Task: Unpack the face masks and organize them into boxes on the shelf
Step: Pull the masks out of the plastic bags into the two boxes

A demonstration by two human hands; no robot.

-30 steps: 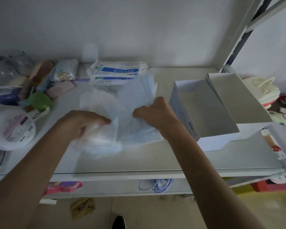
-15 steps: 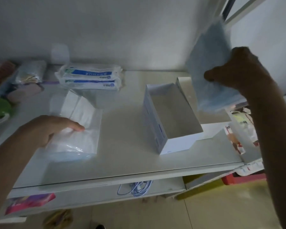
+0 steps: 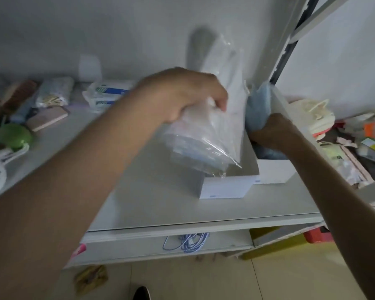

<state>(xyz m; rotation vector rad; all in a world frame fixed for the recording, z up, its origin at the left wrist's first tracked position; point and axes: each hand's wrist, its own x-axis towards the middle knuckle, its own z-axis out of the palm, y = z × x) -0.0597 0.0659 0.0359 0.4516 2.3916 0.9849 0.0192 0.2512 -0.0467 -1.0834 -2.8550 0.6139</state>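
My left hand (image 3: 182, 94) grips a clear plastic bag (image 3: 206, 135) with masks inside and holds it in the air over the open white box (image 3: 225, 187) on the shelf (image 3: 160, 208). My right hand (image 3: 271, 131) is shut on a stack of blue face masks (image 3: 258, 102) and presses it down into the box at its right side, against the raised lid flap (image 3: 284, 109). The bag hides most of the box's inside. A sealed pack of masks (image 3: 108, 94) with blue print lies at the back of the shelf.
Clutter fills the shelf's left end: a green round thing (image 3: 14, 136), wrapped packets (image 3: 54, 92), a flat pink block (image 3: 48, 119). Right of the shelf post (image 3: 275, 40) lie more packages (image 3: 372, 146). Blue ear loops (image 3: 186, 243) hang below the shelf edge.
My right hand has come down from above and pushed the blue masks into the box. My left hand has lifted the plastic bag off the shelf and swung it right, over the box.
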